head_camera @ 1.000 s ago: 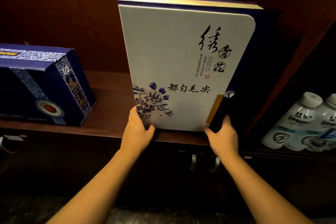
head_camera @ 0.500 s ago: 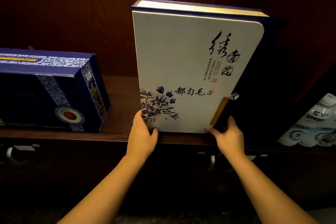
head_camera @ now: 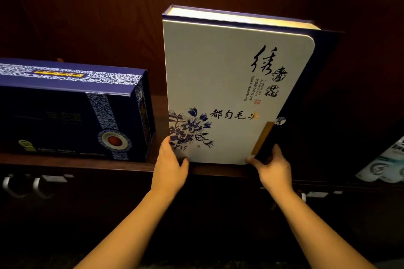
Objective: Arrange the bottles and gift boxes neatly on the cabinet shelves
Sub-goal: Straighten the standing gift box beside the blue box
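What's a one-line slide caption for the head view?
Both hands steady an upright white tea gift box on the shelf beside a blue box.

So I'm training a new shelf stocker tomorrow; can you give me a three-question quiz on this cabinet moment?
1. True or false: the white tea box lies flat on the shelf.
2. Where does the left hand touch the white tea box?
A. top edge
B. lower left corner
C. back
3. Fill in: the dark blue box sits to the ____ of the white tea box.

Key:
1. False; it stands upright.
2. B; the right hand is at the lower right corner.
3. Left. They stand apart; the bottles are at the far right.
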